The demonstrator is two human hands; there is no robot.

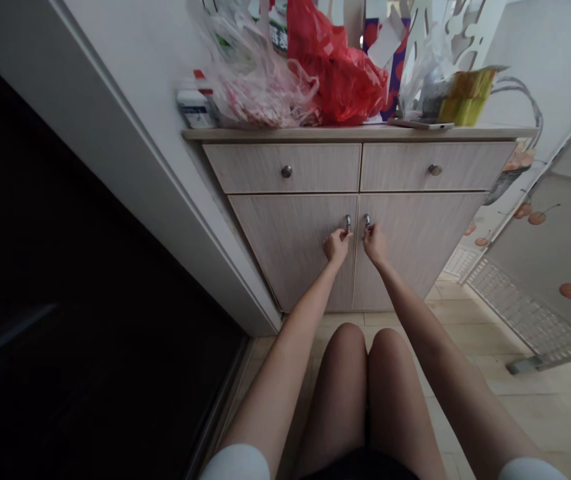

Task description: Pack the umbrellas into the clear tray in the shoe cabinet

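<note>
Both of my arms reach forward to a pale wood-grain cabinet. My left hand has its fingers closed on the metal handle of the left door. On the other side of the center gap, my right hand grips the matching handle of the right door. Both doors sit closed in the cabinet front. Above them are two closed drawers, the left one with a round knob and the right one with another knob.
On the cabinet top stand a white bottle, a clear plastic bag, a red bag, a phone-like flat object and a yellow package. A cherry-patterned panel is at right; a dark doorway lies left.
</note>
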